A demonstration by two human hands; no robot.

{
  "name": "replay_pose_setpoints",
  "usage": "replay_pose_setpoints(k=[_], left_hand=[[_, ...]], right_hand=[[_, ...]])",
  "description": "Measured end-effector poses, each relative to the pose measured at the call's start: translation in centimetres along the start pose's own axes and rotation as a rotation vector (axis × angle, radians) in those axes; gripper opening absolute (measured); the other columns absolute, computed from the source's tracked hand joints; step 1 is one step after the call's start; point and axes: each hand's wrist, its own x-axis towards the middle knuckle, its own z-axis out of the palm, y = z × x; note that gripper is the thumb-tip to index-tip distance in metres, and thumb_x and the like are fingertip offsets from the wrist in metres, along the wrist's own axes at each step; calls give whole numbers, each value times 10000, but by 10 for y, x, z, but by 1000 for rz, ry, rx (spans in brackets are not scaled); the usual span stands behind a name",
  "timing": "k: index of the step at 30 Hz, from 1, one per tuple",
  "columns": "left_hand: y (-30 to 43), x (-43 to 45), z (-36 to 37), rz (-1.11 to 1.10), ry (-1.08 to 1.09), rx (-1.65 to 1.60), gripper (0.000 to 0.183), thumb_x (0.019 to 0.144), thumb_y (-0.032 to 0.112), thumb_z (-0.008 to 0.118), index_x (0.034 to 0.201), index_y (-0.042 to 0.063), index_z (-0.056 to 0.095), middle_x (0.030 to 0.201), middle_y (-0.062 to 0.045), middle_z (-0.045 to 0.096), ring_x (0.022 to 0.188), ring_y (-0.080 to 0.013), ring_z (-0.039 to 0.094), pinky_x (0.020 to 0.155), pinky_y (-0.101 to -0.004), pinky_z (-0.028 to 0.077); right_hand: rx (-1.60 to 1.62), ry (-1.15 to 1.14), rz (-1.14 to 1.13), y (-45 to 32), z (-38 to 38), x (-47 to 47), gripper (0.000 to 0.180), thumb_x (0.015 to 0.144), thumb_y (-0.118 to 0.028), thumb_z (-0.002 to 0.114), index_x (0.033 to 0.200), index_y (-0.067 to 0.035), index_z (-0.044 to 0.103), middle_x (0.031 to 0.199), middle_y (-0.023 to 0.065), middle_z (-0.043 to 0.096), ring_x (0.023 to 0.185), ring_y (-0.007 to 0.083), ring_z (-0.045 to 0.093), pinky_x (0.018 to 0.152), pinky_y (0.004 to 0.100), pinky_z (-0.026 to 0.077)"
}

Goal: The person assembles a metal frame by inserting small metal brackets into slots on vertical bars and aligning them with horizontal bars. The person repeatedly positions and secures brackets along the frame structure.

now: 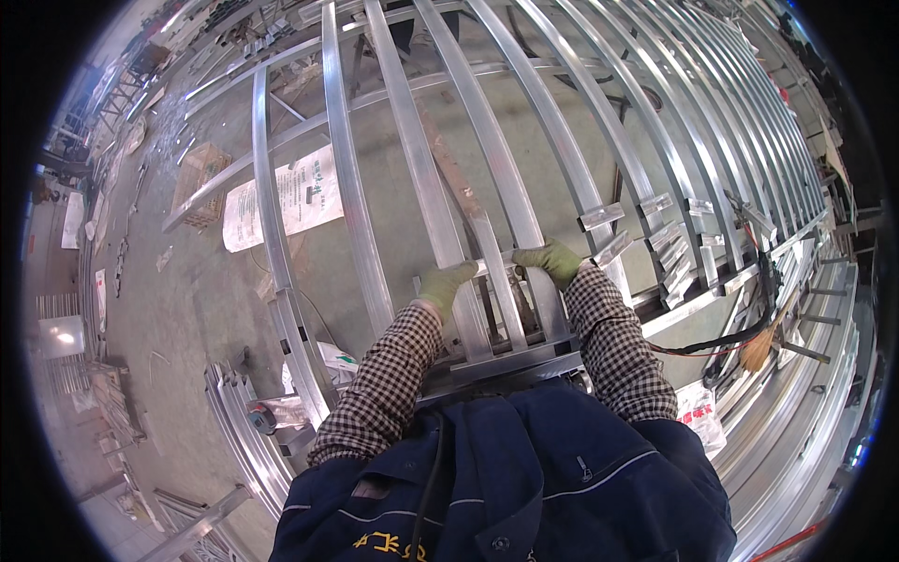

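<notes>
My left hand (pixel 447 288), in a green glove, lies over a long silvery metal bar (pixel 420 154). My right hand (pixel 553 264), gloved the same way, rests over the neighbouring long bar (pixel 491 147). Between them runs a short metal crosspiece (pixel 484 268), with my fingers closed around its two ends; the glove fabric hides those ends. A narrower metal bar (pixel 500 295) passes lengthwise between the two long bars. Close to my body, a metal crossbar (pixel 516 360) lies across the near ends of these bars.
Short metal offcuts (pixel 667 256) sit on the bars to the right. A black cable (pixel 730 341) and a straw brush (pixel 758 348) are beyond them. At left are a tape measure (pixel 263 420), a printed white sack (pixel 288 200) and a crate (pixel 200 179). Long metal profiles (pixel 786 421) are stacked at right.
</notes>
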Motion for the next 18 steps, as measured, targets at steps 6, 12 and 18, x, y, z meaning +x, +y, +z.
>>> replay_pose_setpoints(k=[6,12,18], left_hand=[[-4,3,0,11,-3,-35,457,949,279,896,1288,-4,782,1185,-128,797,1074,-251,715,1004,-389,550],[-7,9,-2,3,19,-8,447,947,265,895,1285,-6,782,1163,-120,797,1048,-249,721,961,-392,569],[-10,9,-3,13,-1,-36,434,951,246,890,1276,-20,781,1141,-123,795,1019,-242,727,929,-388,579]], right_hand=[[-9,-70,-20,2,-3,3,449,946,-245,905,1303,-22,749,1116,80,801,1004,201,737,916,358,595],[-3,-81,7,-3,-1,0,514,956,-257,895,1364,15,740,1251,124,814,1251,232,716,1175,392,488],[-22,-72,-4,-8,2,-5,476,957,-255,897,1333,-8,742,1175,97,809,1121,212,731,1045,377,553]])
